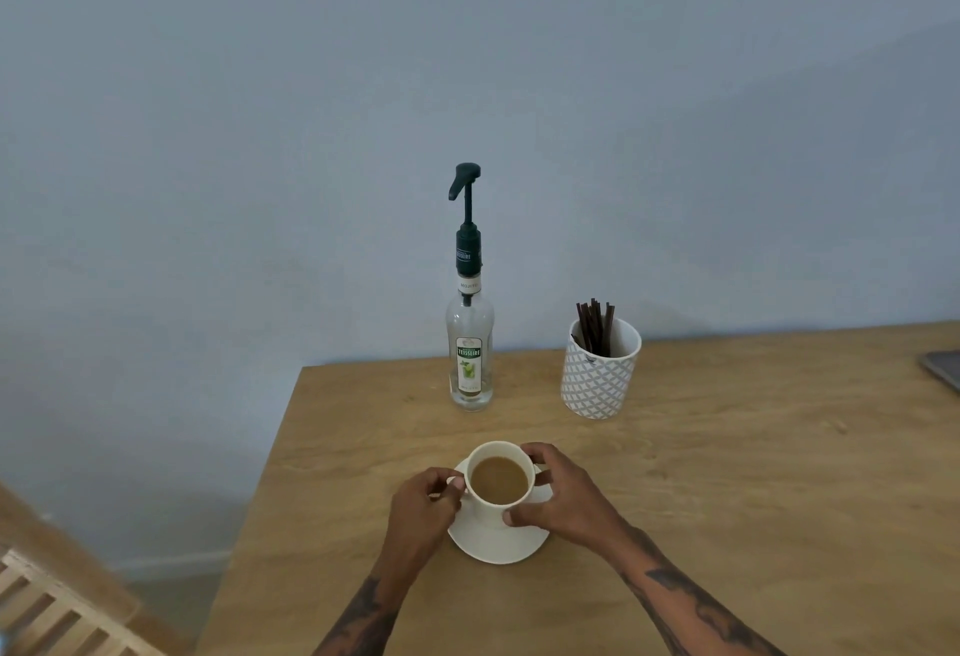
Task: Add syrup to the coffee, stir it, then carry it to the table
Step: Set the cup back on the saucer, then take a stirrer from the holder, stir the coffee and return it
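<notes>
1. Two hands on one white coffee cup (497,479), near front edge of wooden table (727,499), approx. centre of view.
2. Cup sits on white saucer (496,544); milky brown coffee inside, filled to below rim.
3. Left hand (423,507): fingers curled at cup's handle on its left side, thumb tip against cup wall; pinching the handle.
4. Right hand (563,497): wrapped round cup's right side, fingers over far rim, thumb pressed on near wall just above saucer.
5. Syrup bottle (470,343) upright behind cup, well apart; clear glass, dark pump on top, spout pointing left.
6. Patterned pot (600,369) to bottle's right, holding dark stir sticks (595,325) leaning inside.
7. Grey object (943,369) at far right table edge, cut off; can't tell what.
8. Slatted wooden piece (57,603) at bottom left, off the table.
</notes>
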